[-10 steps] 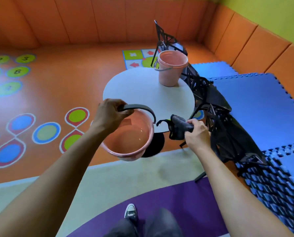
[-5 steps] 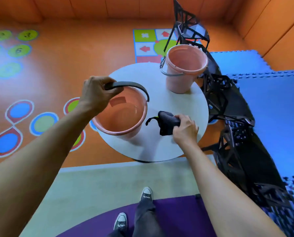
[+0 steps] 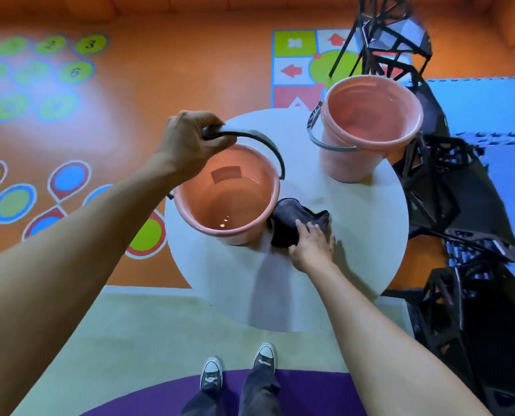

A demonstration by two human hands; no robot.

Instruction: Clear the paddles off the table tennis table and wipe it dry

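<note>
While the left grip (image 3: 190,139) holds the near bucket (image 3: 229,232), the right grip (image 3: 313,244) presses a cloth (image 3: 286,223) on the worktop (image 3: 355,250)
White and round, the worktop is the largest thing, with stacked black chairs (image 3: 472,211) close against its right side. The pink far bucket (image 3: 352,163) stands at its far edge, grey bail down. The near bucket, a little water inside, is over the worktop's left part; whether it rests there I cannot tell. The left grip curls round its dark handle (image 3: 262,142). The dark cloth lies just right of that bucket, touching it, under the flat, straight-fingered right grip
</note>
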